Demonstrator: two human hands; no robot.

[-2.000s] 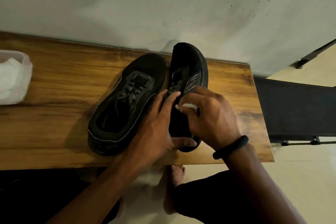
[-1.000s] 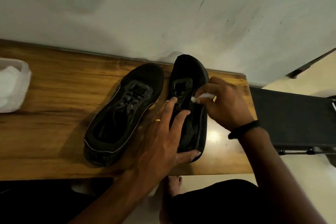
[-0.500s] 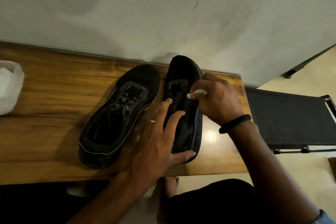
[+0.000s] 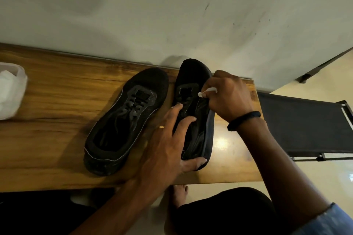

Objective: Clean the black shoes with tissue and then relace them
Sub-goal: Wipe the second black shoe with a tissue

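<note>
Now right hand (image 4: 229, 97) pinching tissue (image 4: 208, 90) nearer shoe (image 4: 193, 74) toe, left hand (image 4: 164, 145) still pressing flat.

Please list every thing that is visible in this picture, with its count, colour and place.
flat black lace-up shoe: 1, black, middle of the table.
tilted black lace-up shoe: 1, black, on its side, right of the flat one.
small white tissue wad: 1, white, against the tilted shoe.
brown wooden table: 1, brown, along the wall.
white plastic bag: 1, white, table's left end.
black fabric frame: 1, black, right of the table.
black wristband: 1, black, right wrist.
gold ring: 1, gold, left finger.
bare foot: 1, below the table's near edge.
left hand: 1, straight fingers on the tilted shoe, thumb at its heel.
right hand: 1, tissue in its grip.
</note>
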